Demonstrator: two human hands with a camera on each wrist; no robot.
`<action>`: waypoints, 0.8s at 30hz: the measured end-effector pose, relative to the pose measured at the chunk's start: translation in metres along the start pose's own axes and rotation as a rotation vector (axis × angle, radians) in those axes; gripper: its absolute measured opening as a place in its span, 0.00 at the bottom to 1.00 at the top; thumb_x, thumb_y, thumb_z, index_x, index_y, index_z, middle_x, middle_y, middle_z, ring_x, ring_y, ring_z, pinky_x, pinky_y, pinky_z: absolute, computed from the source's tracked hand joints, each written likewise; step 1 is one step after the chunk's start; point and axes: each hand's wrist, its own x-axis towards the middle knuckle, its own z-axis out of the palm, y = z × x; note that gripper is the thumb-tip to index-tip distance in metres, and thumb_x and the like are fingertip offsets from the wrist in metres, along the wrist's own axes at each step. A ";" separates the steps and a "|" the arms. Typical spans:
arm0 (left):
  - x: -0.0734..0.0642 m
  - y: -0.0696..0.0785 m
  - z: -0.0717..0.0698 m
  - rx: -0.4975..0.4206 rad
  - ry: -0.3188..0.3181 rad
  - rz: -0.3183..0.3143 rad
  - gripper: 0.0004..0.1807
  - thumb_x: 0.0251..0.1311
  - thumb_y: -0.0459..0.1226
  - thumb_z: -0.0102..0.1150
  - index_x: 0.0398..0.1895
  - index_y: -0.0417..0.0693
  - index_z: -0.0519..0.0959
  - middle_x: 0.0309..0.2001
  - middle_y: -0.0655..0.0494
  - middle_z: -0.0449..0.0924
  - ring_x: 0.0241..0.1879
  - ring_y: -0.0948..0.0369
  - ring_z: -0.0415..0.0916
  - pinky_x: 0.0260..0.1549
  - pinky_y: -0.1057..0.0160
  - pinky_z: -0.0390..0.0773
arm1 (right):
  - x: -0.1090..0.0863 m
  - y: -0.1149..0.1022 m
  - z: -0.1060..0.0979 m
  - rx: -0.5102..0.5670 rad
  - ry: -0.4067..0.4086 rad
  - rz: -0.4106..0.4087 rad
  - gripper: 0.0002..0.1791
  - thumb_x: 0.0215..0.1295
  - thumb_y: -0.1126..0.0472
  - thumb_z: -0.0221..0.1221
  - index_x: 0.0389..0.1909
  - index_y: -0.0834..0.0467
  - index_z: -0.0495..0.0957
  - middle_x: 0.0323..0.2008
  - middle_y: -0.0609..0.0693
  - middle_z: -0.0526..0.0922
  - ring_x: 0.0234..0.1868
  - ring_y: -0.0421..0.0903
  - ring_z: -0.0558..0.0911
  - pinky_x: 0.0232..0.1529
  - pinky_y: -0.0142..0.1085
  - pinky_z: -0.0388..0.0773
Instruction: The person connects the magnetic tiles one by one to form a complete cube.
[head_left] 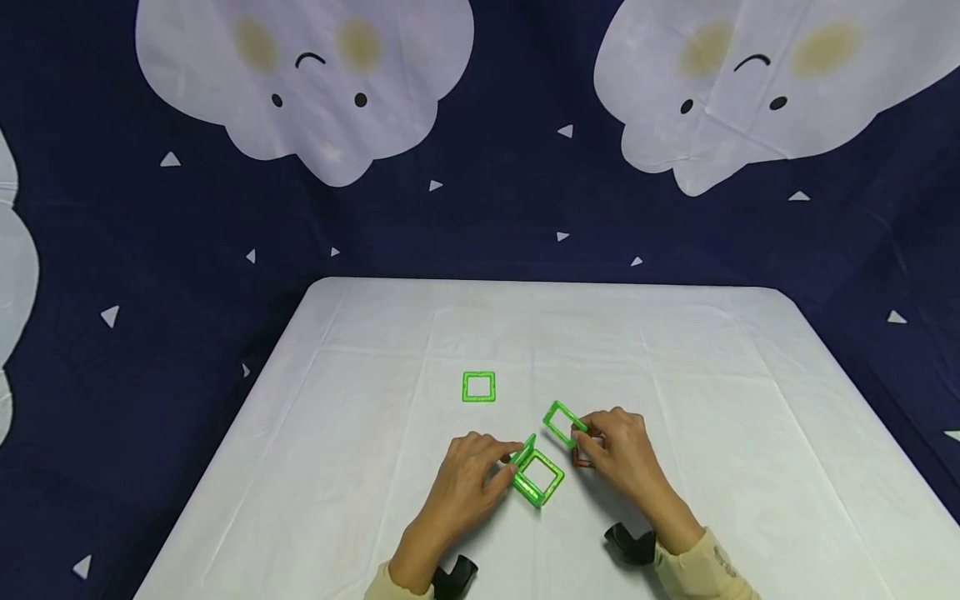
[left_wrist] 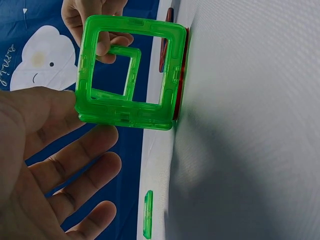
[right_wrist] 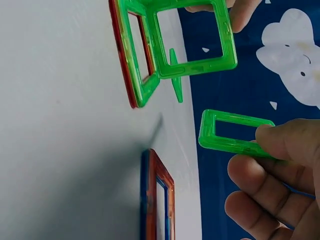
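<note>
My left hand (head_left: 467, 477) pinches a green square magnetic tile (left_wrist: 86, 62) by its edge between thumb and index finger. That tile stands up from a flat green tile (head_left: 552, 492), which lies on a red tile (right_wrist: 121, 56) on the table. My right hand (head_left: 628, 457) pinches another green square frame tile (right_wrist: 230, 145) by one end, raised just to the right of the standing one. Its other fingers are loosely bent. Below the right hand lies a red-orange tile (right_wrist: 163, 169) with a blue one under it, partly hidden by the hand in the head view.
A single green square tile (head_left: 479, 399) lies flat farther back on the white-covered table (head_left: 360, 400). Dark blue cloth (head_left: 510, 200) with white clouds hangs behind the table. Black wrist mounts (head_left: 630, 546) sit below both wrists.
</note>
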 end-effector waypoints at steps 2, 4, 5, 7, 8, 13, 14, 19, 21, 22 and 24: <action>0.000 0.000 0.000 -0.003 0.005 0.004 0.12 0.54 0.41 0.65 0.43 0.58 0.83 0.30 0.65 0.81 0.32 0.68 0.71 0.41 0.62 0.71 | -0.002 -0.001 0.000 0.003 -0.001 0.005 0.07 0.44 0.66 0.70 0.25 0.55 0.83 0.19 0.42 0.83 0.24 0.38 0.74 0.38 0.43 0.68; 0.000 -0.001 0.000 -0.002 0.008 0.007 0.12 0.54 0.41 0.65 0.43 0.58 0.83 0.30 0.65 0.81 0.31 0.68 0.70 0.41 0.62 0.71 | -0.004 -0.002 0.001 0.003 0.000 0.007 0.07 0.43 0.67 0.70 0.24 0.55 0.83 0.19 0.42 0.83 0.24 0.38 0.74 0.38 0.43 0.69; 0.000 -0.001 0.000 -0.002 0.008 0.008 0.12 0.54 0.41 0.65 0.43 0.58 0.83 0.30 0.65 0.81 0.31 0.68 0.70 0.41 0.62 0.71 | -0.005 -0.002 0.002 0.003 0.000 0.006 0.07 0.43 0.67 0.71 0.24 0.55 0.83 0.19 0.42 0.83 0.24 0.37 0.74 0.38 0.43 0.69; 0.000 -0.001 0.000 -0.004 0.006 0.005 0.12 0.54 0.41 0.65 0.43 0.58 0.84 0.30 0.65 0.81 0.31 0.68 0.70 0.42 0.61 0.71 | -0.008 -0.003 0.003 0.004 -0.003 0.008 0.07 0.43 0.66 0.71 0.24 0.55 0.83 0.19 0.41 0.83 0.24 0.37 0.74 0.39 0.43 0.69; 0.000 -0.001 0.000 -0.005 0.006 0.003 0.12 0.54 0.41 0.65 0.43 0.57 0.84 0.30 0.65 0.81 0.31 0.68 0.70 0.42 0.61 0.71 | -0.009 -0.003 0.004 0.002 -0.009 0.012 0.07 0.43 0.66 0.71 0.24 0.55 0.83 0.19 0.41 0.83 0.25 0.37 0.74 0.39 0.43 0.69; 0.000 0.000 0.001 -0.006 0.002 -0.007 0.12 0.54 0.41 0.65 0.43 0.56 0.84 0.30 0.65 0.81 0.31 0.68 0.71 0.42 0.61 0.71 | -0.012 -0.006 0.006 -0.006 -0.045 0.040 0.07 0.45 0.64 0.71 0.24 0.55 0.82 0.19 0.40 0.82 0.25 0.36 0.73 0.40 0.43 0.68; 0.000 0.000 0.001 -0.005 0.000 -0.008 0.12 0.54 0.41 0.65 0.43 0.57 0.84 0.30 0.65 0.81 0.32 0.68 0.71 0.42 0.61 0.71 | -0.012 -0.006 0.006 -0.010 -0.048 0.040 0.07 0.45 0.64 0.71 0.25 0.55 0.83 0.19 0.41 0.83 0.25 0.36 0.73 0.40 0.43 0.68; 0.000 0.000 0.001 -0.004 -0.001 -0.003 0.13 0.54 0.41 0.65 0.43 0.57 0.84 0.30 0.65 0.81 0.32 0.68 0.71 0.42 0.61 0.71 | -0.014 -0.005 0.009 -0.032 -0.022 0.002 0.08 0.43 0.64 0.72 0.25 0.56 0.83 0.20 0.44 0.84 0.24 0.36 0.73 0.39 0.42 0.68; 0.000 0.000 0.001 -0.003 0.002 0.001 0.13 0.53 0.40 0.66 0.43 0.57 0.84 0.30 0.65 0.81 0.31 0.68 0.71 0.42 0.61 0.71 | -0.014 -0.005 0.010 -0.043 -0.007 -0.020 0.09 0.41 0.65 0.73 0.25 0.57 0.83 0.21 0.45 0.85 0.24 0.36 0.73 0.38 0.42 0.68; 0.000 0.000 0.001 -0.001 0.004 0.002 0.13 0.53 0.40 0.66 0.43 0.57 0.84 0.30 0.65 0.81 0.31 0.68 0.71 0.42 0.61 0.71 | -0.015 -0.005 0.011 -0.046 -0.002 -0.027 0.09 0.41 0.65 0.73 0.25 0.57 0.83 0.21 0.45 0.85 0.24 0.36 0.73 0.37 0.41 0.68; 0.000 0.000 0.001 -0.001 0.004 0.003 0.13 0.53 0.40 0.66 0.43 0.57 0.83 0.30 0.65 0.81 0.31 0.68 0.71 0.42 0.61 0.71 | -0.015 -0.005 0.012 -0.050 0.002 -0.037 0.09 0.40 0.65 0.73 0.25 0.57 0.83 0.21 0.45 0.85 0.24 0.37 0.73 0.37 0.41 0.67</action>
